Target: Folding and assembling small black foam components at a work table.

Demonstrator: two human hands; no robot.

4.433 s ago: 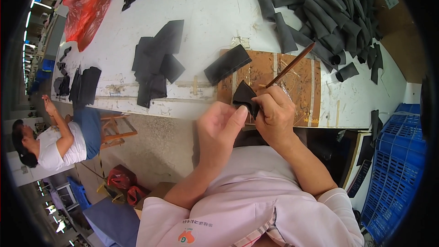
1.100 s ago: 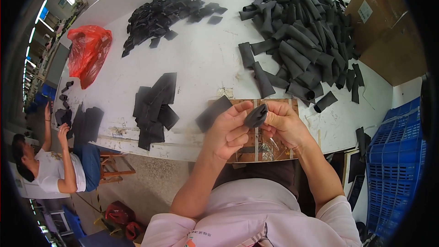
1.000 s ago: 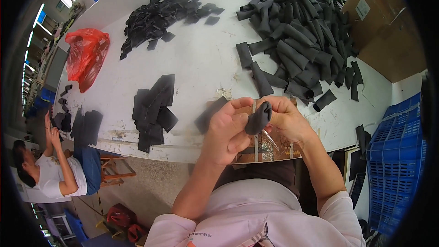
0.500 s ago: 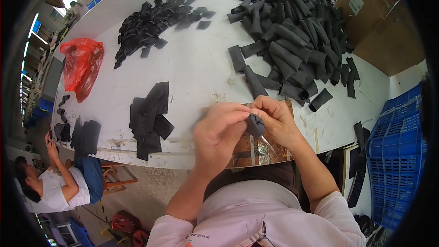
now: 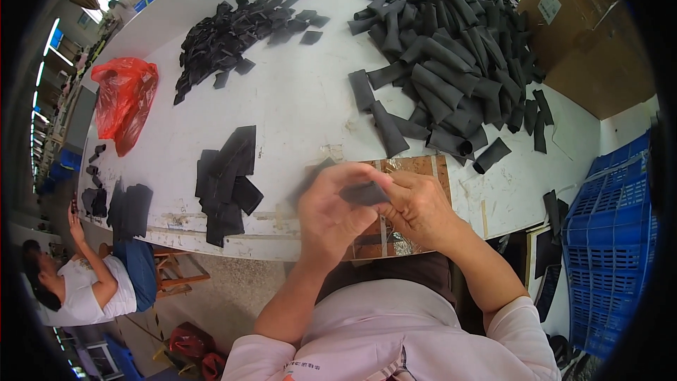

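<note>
A small dark grey fabric piece (image 5: 364,193) is held between my two hands, above the near edge of the white table. My left hand (image 5: 328,204) curls round it, with thumb and fingers on either side. The fingers of my right hand (image 5: 425,206) are closed on its right end and hide part of it. Behind my left hand shows another dark piece (image 5: 310,182), blurred. A brown board (image 5: 431,169) with shiny tape strips lies under my hands. Left of them is a small stack of flat dark pieces (image 5: 227,187).
A large heap of dark fabric tubes (image 5: 451,63) covers the far right, beside a cardboard box (image 5: 592,35). Small dark pieces (image 5: 233,39) are heaped far left, near a red plastic bag (image 5: 125,102). Blue crates (image 5: 608,240) stand right. A person (image 5: 92,279) sits at left.
The piece has turned from upright and bunched to lying flatter, and sits further left inside my left hand. My right hand has rolled over and shifted slightly left and down.
</note>
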